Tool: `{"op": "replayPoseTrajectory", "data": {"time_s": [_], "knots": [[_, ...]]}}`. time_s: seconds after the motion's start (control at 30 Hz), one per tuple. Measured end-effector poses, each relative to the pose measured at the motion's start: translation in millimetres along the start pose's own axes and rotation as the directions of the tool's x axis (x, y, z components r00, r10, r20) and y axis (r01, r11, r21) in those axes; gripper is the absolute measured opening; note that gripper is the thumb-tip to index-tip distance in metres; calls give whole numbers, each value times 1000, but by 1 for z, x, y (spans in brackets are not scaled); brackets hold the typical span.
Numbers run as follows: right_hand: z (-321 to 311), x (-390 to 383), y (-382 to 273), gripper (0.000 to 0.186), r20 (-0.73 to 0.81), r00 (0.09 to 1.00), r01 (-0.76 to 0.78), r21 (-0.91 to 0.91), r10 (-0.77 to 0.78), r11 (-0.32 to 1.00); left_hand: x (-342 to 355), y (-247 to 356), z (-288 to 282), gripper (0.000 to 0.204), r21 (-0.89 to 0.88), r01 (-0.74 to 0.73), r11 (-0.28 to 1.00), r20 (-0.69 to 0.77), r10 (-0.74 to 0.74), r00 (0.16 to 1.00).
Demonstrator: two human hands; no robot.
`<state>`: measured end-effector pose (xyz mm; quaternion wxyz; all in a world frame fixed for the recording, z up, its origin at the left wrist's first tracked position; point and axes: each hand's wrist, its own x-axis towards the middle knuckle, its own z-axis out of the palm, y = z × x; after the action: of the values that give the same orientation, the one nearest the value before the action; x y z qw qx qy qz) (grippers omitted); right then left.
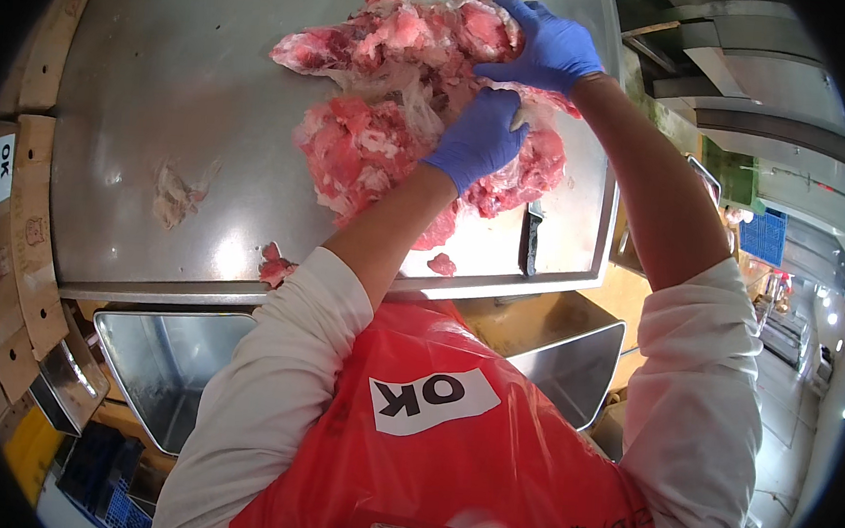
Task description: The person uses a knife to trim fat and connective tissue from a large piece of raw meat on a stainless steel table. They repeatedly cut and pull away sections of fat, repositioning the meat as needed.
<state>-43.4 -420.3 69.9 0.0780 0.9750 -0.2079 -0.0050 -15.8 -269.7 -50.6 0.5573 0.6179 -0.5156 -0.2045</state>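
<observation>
A large, irregular mass of raw meat [352, 153] with white fat and clear membrane lies on the steel table [163, 84]. My right hand [549, 49], in a blue glove, grips the upper right end of the meat, thumb below and fingers over it. Just below it, my left hand [478, 139], also gloved in blue, is closed on the middle of the meat; a pale bit of fat [520, 120] shows by its fingers. A black-handled knife [530, 242] lies near the front right edge, its blade partly hidden by meat. Neither hand touches it.
Small meat scraps [275, 267] lie along the front edge, and a shred of fat [175, 194] sits left of the mass. Steel bins stand below the edge, one at left [174, 365] and one at right [571, 365]. Cardboard boxes [33, 230] line the left side.
</observation>
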Motion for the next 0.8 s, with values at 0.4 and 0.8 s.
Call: {"op": "replayPoseTrajectory", "data": {"time_s": [0.4,0.8], "knots": [[-6,-2,1,111,32,999,-3,-25,3,1000,-25,38,18,18,56,-15,998,3,15,1000],[-42,-24,-17,110,107,992,-64,11,63,998,-97,82,10,23,64,-158,985,28,157,987]]}}
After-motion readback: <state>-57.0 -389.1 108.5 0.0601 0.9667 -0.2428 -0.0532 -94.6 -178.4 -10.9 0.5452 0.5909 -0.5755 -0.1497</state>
